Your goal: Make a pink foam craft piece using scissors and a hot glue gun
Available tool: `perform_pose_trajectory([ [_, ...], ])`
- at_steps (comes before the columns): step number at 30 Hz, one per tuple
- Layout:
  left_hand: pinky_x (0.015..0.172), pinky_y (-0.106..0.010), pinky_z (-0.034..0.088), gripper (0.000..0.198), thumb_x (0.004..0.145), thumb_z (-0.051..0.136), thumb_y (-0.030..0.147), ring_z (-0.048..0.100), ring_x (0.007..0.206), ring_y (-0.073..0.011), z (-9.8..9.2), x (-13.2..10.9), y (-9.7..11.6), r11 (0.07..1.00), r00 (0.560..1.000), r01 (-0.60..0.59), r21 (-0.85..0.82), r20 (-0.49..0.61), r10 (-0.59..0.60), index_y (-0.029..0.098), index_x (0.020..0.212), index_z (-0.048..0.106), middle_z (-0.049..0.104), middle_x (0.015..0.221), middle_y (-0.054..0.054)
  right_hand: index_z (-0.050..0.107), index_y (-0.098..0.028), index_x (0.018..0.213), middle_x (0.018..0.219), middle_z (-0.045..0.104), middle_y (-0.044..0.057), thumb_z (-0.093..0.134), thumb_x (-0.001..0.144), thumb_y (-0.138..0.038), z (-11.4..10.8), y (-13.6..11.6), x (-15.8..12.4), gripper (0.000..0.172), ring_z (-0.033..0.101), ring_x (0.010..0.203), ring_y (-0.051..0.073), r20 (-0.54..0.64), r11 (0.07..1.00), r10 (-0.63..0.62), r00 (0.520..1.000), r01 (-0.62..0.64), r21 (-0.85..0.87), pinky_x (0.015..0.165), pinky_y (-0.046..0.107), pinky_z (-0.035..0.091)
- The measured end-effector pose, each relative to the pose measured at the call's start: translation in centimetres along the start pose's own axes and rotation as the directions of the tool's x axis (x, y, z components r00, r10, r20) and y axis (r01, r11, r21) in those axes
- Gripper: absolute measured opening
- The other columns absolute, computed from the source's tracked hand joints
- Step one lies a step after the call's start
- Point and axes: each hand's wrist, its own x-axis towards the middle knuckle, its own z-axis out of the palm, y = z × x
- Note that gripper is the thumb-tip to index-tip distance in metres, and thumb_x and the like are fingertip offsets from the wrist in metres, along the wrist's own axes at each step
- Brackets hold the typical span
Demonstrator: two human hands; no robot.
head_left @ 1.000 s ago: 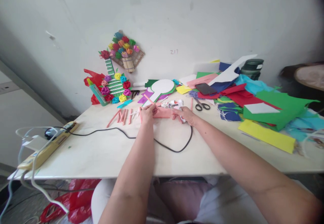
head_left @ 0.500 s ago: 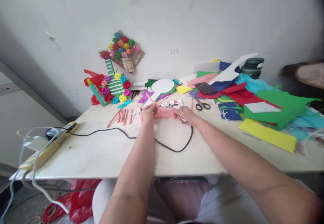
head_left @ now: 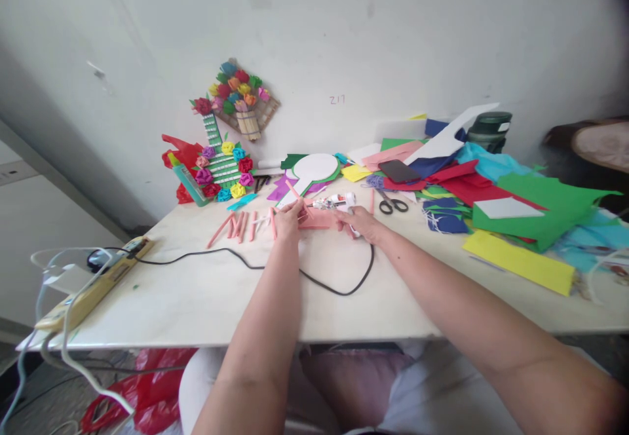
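My right hand (head_left: 360, 221) is wrapped round the handle of a white hot glue gun (head_left: 350, 200), whose nozzle points left toward my other hand. My left hand (head_left: 293, 213) pinches a thin pink paper strip (head_left: 293, 190) that slants up and left from the fingers; the grip itself is partly hidden. Under and between both hands lies a flat pink sheet (head_left: 317, 219). Several rolled pink paper sticks (head_left: 240, 226) are lined up left of my left hand. The gun's black cord (head_left: 327, 285) loops across the table.
Scissors (head_left: 393, 204) and a phone (head_left: 399, 171) lie to the right, beside heaped coloured sheets (head_left: 515, 206). Behind my hands is a white round-headed cutout (head_left: 314, 168). A glue bottle (head_left: 189, 183) leans by a flower-trimmed green craft (head_left: 227, 168). A power strip (head_left: 93, 287) occupies the left edge.
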Motion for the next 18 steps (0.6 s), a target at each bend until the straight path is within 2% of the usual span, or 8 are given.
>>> perform_pose_trajectory([
  [11, 0.051, -0.024, 0.043, 0.035, 0.046, 0.078, 0.034, 0.049, 0.049, -0.0078, -0.11, 0.30, -0.39, 1.000, 1.000, -0.003, 0.002, 0.015, 0.003, 0.011, 0.067, 0.062, 0.054, 0.053, 0.001, 0.055, -0.013, 0.059, 0.051, 0.059, 0.000, 0.062, 0.071, -0.053, 0.04, -0.34, -0.24, 0.043, 0.040, 0.029, 0.004, -0.008, 1.000, -0.001, 1.000, 0.001, -0.003, 0.030, 0.020, 0.029],
  [18, 0.051, -0.024, 0.043, 0.037, 0.045, 0.079, 0.036, 0.050, 0.049, -0.0076, -0.17, 0.38, -0.66, 1.000, 0.999, 0.002, 0.009, 0.040, -0.002, 0.011, 0.067, 0.062, 0.055, 0.056, 0.000, 0.055, -0.013, 0.058, 0.049, 0.057, 0.000, 0.060, 0.072, -0.056, -0.12, 0.36, 0.15, 0.045, 0.041, 0.029, 0.005, -0.013, 1.000, -0.017, 1.000, 0.017, -0.015, 0.031, 0.020, 0.029],
])
